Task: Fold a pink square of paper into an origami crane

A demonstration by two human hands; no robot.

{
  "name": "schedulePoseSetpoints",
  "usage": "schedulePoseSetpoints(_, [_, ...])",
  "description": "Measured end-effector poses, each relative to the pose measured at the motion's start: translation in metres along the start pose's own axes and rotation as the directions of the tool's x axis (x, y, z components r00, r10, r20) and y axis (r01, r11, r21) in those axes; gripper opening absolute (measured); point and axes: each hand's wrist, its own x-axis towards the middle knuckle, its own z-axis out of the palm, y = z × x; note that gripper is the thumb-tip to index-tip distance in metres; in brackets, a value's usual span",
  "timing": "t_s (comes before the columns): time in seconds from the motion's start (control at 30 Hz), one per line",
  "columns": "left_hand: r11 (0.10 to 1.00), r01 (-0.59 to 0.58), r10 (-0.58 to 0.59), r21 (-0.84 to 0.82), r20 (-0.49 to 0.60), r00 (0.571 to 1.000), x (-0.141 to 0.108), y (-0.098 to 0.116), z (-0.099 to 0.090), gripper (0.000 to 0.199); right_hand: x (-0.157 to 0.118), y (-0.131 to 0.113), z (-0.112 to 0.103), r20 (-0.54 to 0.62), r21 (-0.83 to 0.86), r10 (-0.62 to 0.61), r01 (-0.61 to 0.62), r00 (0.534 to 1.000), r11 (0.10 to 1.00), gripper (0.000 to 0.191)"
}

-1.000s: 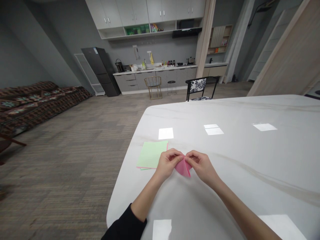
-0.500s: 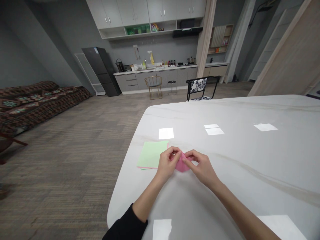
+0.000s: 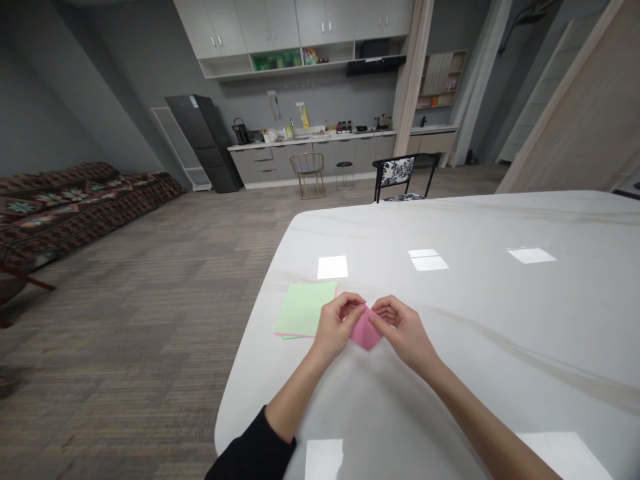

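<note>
A small piece of folded pink paper (image 3: 367, 333) is held between my two hands above the white table, its lower corner pointing towards me. My left hand (image 3: 337, 323) pinches its left upper edge between thumb and fingers. On the other side, my right hand (image 3: 403, 329) grips the right upper edge the same way. Fingers cover the paper's sides, so its full shape is hidden. Just left of my left hand lies a stack of coloured paper (image 3: 306, 309), pale green on top with pink and green edges showing beneath.
The white glossy table (image 3: 500, 313) has its left edge beyond the paper stack. A black-framed chair (image 3: 400, 175) stands at the far side. Farther back are a gold chair (image 3: 309, 172), a stool (image 3: 345, 175), a kitchen counter and a dark fridge (image 3: 205, 143).
The pink paper now looks flatter and more diamond-shaped, with its lower corner showing more. My right hand's fingers have shifted slightly on it; my left hand has barely moved.
</note>
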Motion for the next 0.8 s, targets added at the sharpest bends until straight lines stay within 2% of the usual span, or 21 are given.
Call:
schedulePoseSetpoints(0.2, [0.998, 0.016, -0.017, -0.069, -0.012, 1.000, 0.0006, 0.0002, 0.0006, 0.011, 0.0012, 0.0035, -0.0006, -0.025, 0.028, 0.026, -0.025, 0.999, 0.999, 0.018])
schedulePoseSetpoints(0.33, [0.981, 0.071, -0.081, -0.180, -0.049, 0.996, 0.0007, -0.0016, 0.0026, 0.013, 0.0001, 0.0016, 0.0010, -0.052, 0.059, 0.056, -0.053, 0.997, 0.997, 0.017])
schedulePoseSetpoints(0.57, [0.944, 0.128, -0.174, -0.304, -0.129, 0.976, 0.0036, -0.0036, 0.0023, 0.024, -0.0009, 0.0049, 0.0078, 0.006, 0.215, 0.260, -0.255, 0.966, 0.943, 0.031])
schedulePoseSetpoints(0.7, [0.949, 0.119, -0.148, -0.293, -0.078, 0.986, 0.0046, -0.0023, 0.0013, 0.024, -0.0005, 0.0059, 0.0070, -0.045, 0.271, 0.272, -0.251, 0.961, 0.929, 0.027])
schedulePoseSetpoints(0.8, [0.970, 0.103, -0.108, -0.219, -0.009, 0.994, 0.0043, -0.0014, 0.0010, 0.018, 0.0005, 0.0059, 0.0055, -0.071, 0.272, 0.259, -0.231, 0.963, 0.934, 0.026])
